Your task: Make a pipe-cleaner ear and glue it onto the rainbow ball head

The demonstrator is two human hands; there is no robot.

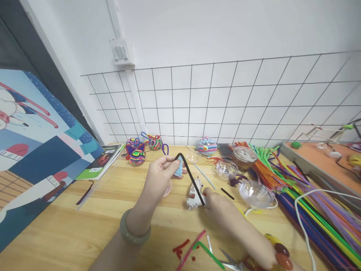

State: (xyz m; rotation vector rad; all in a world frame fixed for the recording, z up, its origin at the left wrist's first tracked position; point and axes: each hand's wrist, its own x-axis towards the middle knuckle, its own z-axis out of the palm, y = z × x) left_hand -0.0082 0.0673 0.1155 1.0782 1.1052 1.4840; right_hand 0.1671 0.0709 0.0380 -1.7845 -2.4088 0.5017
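While L hand (pixel 158 175) pinches blue piece (pixel 178 169), R hand (pixel 220 205) grips blk pipe cleaner (pixel 193 181).

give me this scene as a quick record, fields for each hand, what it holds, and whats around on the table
setting: wooden table against a white wall with a wire grid
left hand: pinches a small light-blue piece; green bangle on the wrist
right hand: grips the lower end of the black pipe cleaner
pipe cleaner shape: bent, running from the blue piece down to the right hand
under the hands: white glue gun
right side: pile of coloured pipe cleaners, clear bowls
back: colourful ornaments
front edge: scissors
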